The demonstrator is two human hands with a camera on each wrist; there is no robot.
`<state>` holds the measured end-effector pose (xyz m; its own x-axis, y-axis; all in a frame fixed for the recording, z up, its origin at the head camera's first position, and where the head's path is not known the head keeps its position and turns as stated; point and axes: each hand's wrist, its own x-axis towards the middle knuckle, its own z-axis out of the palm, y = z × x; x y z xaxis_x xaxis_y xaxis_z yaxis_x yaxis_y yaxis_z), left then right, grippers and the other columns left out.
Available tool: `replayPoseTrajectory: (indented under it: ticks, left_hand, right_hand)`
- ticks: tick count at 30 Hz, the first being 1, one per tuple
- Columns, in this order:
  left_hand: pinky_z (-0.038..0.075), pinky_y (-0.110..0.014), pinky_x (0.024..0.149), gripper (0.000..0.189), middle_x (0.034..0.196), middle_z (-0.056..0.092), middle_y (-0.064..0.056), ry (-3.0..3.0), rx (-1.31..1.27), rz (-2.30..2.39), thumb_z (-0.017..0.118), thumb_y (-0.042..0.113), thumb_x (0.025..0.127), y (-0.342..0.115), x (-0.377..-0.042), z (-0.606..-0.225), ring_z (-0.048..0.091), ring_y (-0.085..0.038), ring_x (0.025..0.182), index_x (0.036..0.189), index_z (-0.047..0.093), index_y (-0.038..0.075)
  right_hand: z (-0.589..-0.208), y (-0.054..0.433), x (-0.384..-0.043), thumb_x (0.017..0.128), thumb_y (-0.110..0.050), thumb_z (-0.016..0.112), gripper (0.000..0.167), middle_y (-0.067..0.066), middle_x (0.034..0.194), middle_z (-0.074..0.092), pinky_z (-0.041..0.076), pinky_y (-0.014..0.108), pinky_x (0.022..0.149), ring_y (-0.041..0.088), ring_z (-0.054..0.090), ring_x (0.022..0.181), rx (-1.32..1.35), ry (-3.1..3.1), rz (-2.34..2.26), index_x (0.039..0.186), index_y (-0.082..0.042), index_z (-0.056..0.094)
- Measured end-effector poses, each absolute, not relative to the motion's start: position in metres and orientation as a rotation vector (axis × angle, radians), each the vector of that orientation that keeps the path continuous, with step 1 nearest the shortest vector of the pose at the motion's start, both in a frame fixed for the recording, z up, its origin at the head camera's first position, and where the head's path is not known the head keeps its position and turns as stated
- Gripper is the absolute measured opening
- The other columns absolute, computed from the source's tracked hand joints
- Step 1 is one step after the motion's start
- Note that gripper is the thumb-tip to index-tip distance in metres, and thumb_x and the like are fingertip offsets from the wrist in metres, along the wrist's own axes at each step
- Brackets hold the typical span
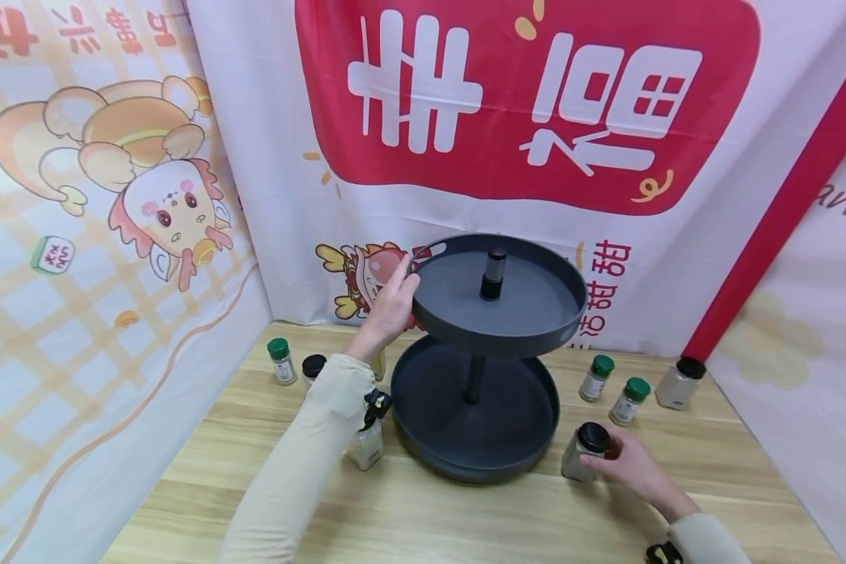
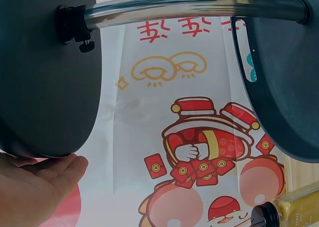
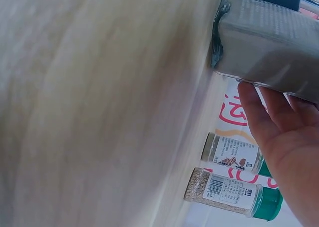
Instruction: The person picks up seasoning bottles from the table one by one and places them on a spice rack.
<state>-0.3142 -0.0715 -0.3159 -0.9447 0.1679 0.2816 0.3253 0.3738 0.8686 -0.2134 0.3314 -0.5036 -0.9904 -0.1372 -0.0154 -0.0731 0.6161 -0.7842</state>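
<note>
A dark grey two-tier round tray stand stands on the table. My left hand grips the left rim of its upper tray, near the handle slot; in the left wrist view, fingers lie against the tray's edge. At the stand's right, my right hand holds a clear square spice jar with a black lid by its side, between thumb and fingers. Up close in the right wrist view, the jar has greyish contents, and its base is at the table surface. Both trays hold nothing.
Two green-capped spice bottles and a black-lidded jar stand at the right. Left of the stand are a green-capped bottle, a black-lidded jar, a jar by my forearm and a yellow-filled jar. Printed cloth hangs behind.
</note>
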Motion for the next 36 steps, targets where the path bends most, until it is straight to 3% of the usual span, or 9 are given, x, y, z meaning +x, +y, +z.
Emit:
replayPoseTrajectory:
  ticks: [20, 29, 36]
  left_hand:
    - [0.009, -0.039, 0.113, 0.056, 0.158, 0.011, -0.002, -2.479, -0.451, -1.684, 0.027, 0.035, 0.102, -0.072, -0.312, -0.318, 0.01, -0.016, 0.142, 0.153, 0.012, 0.018]
    - [0.01, -0.04, 0.113, 0.056, 0.157, 0.012, 0.0, -2.472, -0.436, -1.69, 0.028, 0.036, 0.102, -0.073, -0.311, -0.317, 0.011, -0.017, 0.142, 0.153, 0.013, 0.021]
    - [0.011, -0.04, 0.113, 0.055, 0.157, 0.014, -0.001, -2.46, -0.425, -1.704, 0.028, 0.036, 0.102, -0.072, -0.311, -0.317, 0.013, -0.018, 0.141, 0.153, 0.014, 0.022]
  right_hand:
    - [-0.508, 0.333, -0.212, 0.077, -0.036, 0.078, 0.053, 0.007, 0.099, 0.067, 0.048, 0.026, 0.07, 0.015, 0.058, 0.085, -0.052, 2.818, -1.275, 0.114, -0.002, 0.062]
    - [-0.494, 0.332, -0.21, 0.078, -0.037, 0.077, 0.059, 0.013, 0.103, 0.066, 0.048, 0.027, 0.07, 0.016, 0.059, 0.086, 0.093, 2.904, -1.292, 0.119, 0.002, 0.06]
    - [-0.481, 0.333, -0.212, 0.08, -0.04, 0.075, 0.054, 0.013, 0.1, 0.066, 0.048, 0.027, 0.069, 0.016, 0.058, 0.084, 0.105, 2.96, -1.301, 0.113, 0.001, 0.061]
